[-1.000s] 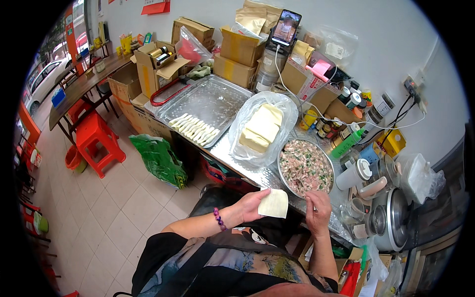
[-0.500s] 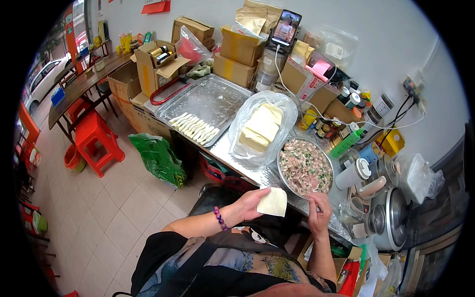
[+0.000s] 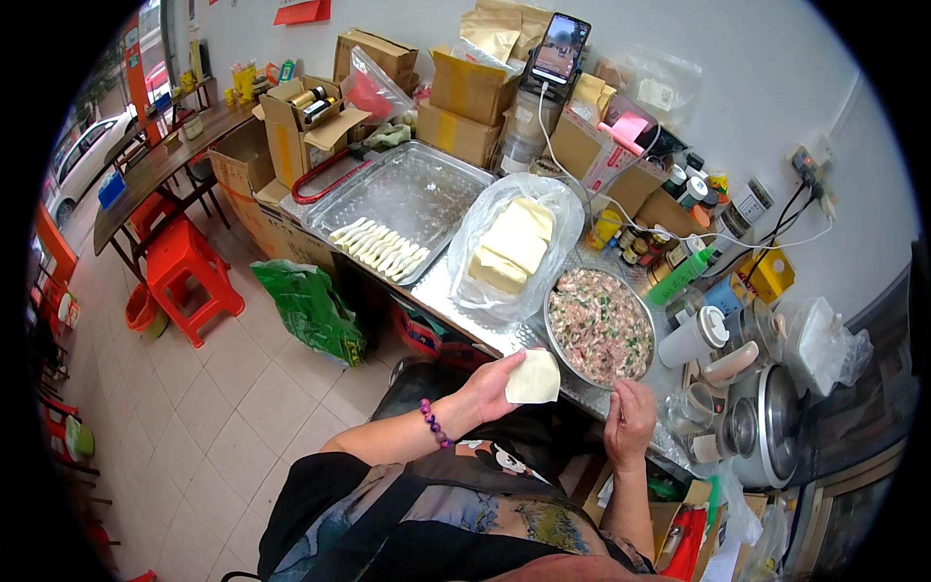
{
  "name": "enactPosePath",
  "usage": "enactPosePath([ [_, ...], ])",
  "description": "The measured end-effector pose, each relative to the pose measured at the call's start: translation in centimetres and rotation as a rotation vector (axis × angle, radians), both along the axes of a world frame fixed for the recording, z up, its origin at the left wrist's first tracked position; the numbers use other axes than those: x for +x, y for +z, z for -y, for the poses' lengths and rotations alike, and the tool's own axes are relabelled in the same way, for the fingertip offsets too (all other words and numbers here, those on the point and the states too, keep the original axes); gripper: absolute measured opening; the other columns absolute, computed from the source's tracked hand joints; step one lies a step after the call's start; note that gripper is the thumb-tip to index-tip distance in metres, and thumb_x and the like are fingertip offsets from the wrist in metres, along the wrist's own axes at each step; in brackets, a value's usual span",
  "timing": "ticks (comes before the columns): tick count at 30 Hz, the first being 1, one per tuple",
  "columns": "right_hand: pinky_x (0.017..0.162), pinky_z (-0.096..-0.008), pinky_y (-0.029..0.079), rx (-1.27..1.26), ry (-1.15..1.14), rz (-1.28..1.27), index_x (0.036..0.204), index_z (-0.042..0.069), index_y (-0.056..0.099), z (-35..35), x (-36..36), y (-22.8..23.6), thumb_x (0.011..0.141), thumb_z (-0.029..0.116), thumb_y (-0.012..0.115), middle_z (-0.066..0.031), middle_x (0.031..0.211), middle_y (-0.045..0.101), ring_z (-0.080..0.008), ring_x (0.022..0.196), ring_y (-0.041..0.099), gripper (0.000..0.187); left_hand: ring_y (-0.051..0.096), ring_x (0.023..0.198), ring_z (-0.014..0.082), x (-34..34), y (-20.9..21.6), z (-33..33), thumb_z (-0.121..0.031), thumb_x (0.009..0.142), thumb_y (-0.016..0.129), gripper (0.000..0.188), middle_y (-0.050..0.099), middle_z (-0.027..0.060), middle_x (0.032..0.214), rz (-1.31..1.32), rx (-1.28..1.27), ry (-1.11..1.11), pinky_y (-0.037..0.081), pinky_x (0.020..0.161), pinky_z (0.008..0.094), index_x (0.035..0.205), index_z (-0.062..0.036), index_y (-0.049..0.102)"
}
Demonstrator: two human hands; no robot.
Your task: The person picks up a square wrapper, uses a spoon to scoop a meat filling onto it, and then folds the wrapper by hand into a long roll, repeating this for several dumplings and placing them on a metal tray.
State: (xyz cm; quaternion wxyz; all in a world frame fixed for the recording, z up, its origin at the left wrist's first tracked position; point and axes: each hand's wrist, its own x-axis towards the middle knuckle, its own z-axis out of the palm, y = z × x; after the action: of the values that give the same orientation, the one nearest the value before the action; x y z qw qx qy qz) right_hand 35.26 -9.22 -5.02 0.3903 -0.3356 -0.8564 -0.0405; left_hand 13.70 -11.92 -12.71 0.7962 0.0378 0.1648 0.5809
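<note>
A square, pale yellow dough wrapper [image 3: 533,376] lies across the fingers of my left hand [image 3: 491,390], its near edge gripped. My right hand [image 3: 630,423] is closed just off the near rim of the round metal bowl [image 3: 549,339]; whatever its fingers hold is hidden. Pinkish minced meat filling with green bits [image 3: 601,322] fills the bowl. Beyond my left hand, a stack of dough wrappers [image 3: 520,239] rests in an open clear plastic bag [image 3: 467,274]. Folded, filled wrappers [image 3: 378,248] line the near side of a metal tray [image 3: 412,184].
A phone [image 3: 561,48] stands propped at the back beside cardboard boxes [image 3: 461,131]. To the right are seasoning jars, a white lidded cup [image 3: 692,339] and a large metal pot [image 3: 776,427]. A white cable crosses above the bowl. Red stools [image 3: 192,276] stand on the floor left.
My left hand, with the wrapper, has risen slightly toward the table edge. My right hand stays near the bowl, its fingers turned slightly. The picture on the phone has changed.
</note>
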Motion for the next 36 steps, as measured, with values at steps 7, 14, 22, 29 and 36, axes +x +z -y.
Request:
enactPosePath([
  [7,0.072,-0.0390,0.045,-0.003,0.017,0.031,0.090,0.001,0.058,0.7,-0.7,-0.2,0.075,0.001,0.059,-0.0141,0.087,0.059,-0.0320,0.080,0.056,0.015,0.052,0.110,0.0269,0.3,0.0,0.0,-0.026,0.097,0.029,0.038,0.052,0.0121,0.121,0.013,-0.020,-0.005,0.041,0.096,0.0414,0.124,-0.0040,0.044],
  [14,0.070,-0.0390,0.045,-0.041,0.060,0.022,0.088,0.001,0.059,0.9,-1.4,0.0,0.074,0.001,0.060,-0.0141,0.084,0.059,-0.0317,0.078,0.056,0.013,0.051,0.112,0.0272,0.3,0.6,0.1,-0.027,0.097,0.028,0.040,0.051,0.0129,0.122,-0.013,-0.042,0.014,0.039,0.097,0.0412,0.125,-0.0031,0.043],
  [22,0.070,-0.0387,0.045,-0.048,0.064,0.044,0.088,0.001,0.059,0.8,-1.7,0.1,0.074,0.000,0.060,-0.0139,0.084,0.059,-0.0313,0.079,0.056,0.014,0.053,0.109,0.0280,0.1,0.2,-0.2,-0.024,0.096,0.031,0.038,0.053,0.0140,0.119,-0.005,-0.064,0.051,0.042,0.095,0.0417,0.123,-0.0008,0.044],
  [29,0.071,-0.0386,0.045,-0.006,-0.017,-0.029,0.090,0.001,0.059,0.1,-0.7,1.1,0.077,-0.001,0.058,-0.0141,0.085,0.059,-0.0316,0.079,0.056,0.013,0.053,0.109,0.0287,-0.1,1.1,0.0,-0.023,0.096,0.032,0.038,0.053,0.0153,0.120,-0.041,-0.114,0.055,0.041,0.096,0.0420,0.122,0.0021,0.043],
  [36,0.069,-0.0393,0.044,0.049,-0.123,0.005,0.087,0.000,0.057,0.4,-0.4,1.0,0.077,0.000,0.057,-0.0148,0.083,0.058,-0.0325,0.076,0.056,0.010,0.052,0.111,0.0293,-0.3,1.0,-0.2,-0.025,0.097,0.029,0.041,0.051,0.0158,0.122,-0.009,-0.102,0.076,0.040,0.097,0.0424,0.124,0.0022,0.041],
])
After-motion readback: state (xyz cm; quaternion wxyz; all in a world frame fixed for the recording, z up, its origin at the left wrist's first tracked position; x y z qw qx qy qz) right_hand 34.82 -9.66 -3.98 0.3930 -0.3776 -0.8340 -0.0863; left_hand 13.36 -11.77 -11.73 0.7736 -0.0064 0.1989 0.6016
